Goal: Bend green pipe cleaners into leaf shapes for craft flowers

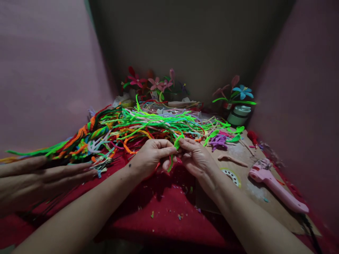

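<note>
A bright green pipe cleaner point(178, 141) is pinched between the fingers of both my hands over the red cloth. Its upper part is bent into a small loop or bundle, and one end hangs down below. My left hand point(155, 153) grips it from the left with thumb and forefinger. From the other side, my right hand point(196, 155) pinches it near the top. The fingertips partly hide its shape. Just behind my hands lies a large heap of loose pipe cleaners point(159, 121), mostly green, with white, orange and red ones among them.
Another person's hand point(39, 180) reaches in from the left. On a brown board point(235, 158) at right lie a pink corded hand tool point(278, 187), a white-and-yellow round disc point(231, 177) and purple pieces point(218, 141). Flower figures point(156, 84) and a pale jar point(239, 115) stand behind.
</note>
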Demonstrator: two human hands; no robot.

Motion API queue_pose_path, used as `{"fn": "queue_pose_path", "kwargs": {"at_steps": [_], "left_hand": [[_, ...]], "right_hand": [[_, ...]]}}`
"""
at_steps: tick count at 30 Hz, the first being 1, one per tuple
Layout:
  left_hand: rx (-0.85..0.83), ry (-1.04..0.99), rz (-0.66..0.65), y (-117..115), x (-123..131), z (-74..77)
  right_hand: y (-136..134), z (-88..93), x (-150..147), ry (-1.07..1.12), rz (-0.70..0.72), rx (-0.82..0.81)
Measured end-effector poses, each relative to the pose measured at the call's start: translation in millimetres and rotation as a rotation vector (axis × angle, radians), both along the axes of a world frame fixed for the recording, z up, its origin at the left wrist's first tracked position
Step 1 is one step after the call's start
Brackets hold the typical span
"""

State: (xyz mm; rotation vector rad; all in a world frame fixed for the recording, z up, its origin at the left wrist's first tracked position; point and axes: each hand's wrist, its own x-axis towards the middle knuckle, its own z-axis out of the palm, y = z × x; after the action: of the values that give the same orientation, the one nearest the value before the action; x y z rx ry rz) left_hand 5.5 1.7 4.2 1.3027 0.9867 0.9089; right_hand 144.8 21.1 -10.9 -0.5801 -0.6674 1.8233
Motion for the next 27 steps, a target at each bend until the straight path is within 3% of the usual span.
{"fn": "queue_pose_path", "kwargs": {"at_steps": [7, 10, 13, 16, 20, 22, 27], "left_hand": [[0.031, 0.002, 0.016, 2.1, 1.2, -10.7], [0.039, 0.1, 0.043, -0.6, 2.2, -2.9], [0.078, 0.234, 0.153, -0.2, -1.8, 12.0], [0.104, 0.139, 0.217, 4.2, -9.7, 20.3], [-0.07, -0.051, 0.047, 9.6, -15.9, 14.4], [-0.113, -0.097, 0.02, 9.8, -15.3, 9.9], [0.0, -0.089, 0.118, 3.4, -7.3, 9.6]], "right_hand": [[-4.8, 0.1, -4.9, -0.079, 0.006, 0.069], [-8.5, 1.6, -6.1, -0.15, -0.025, 0.088], [-11.0, 3.3, -4.3, -0.244, -0.059, 0.135], [-13.7, 3.5, -2.5, -0.349, -0.01, 0.209], [-17.7, 1.1, -4.4, -0.389, 0.104, 0.232], [-18.9, 0.0, -6.1, -0.389, 0.116, 0.226], [-19.1, -0.6, -8.2, -0.377, 0.135, 0.171]]}}
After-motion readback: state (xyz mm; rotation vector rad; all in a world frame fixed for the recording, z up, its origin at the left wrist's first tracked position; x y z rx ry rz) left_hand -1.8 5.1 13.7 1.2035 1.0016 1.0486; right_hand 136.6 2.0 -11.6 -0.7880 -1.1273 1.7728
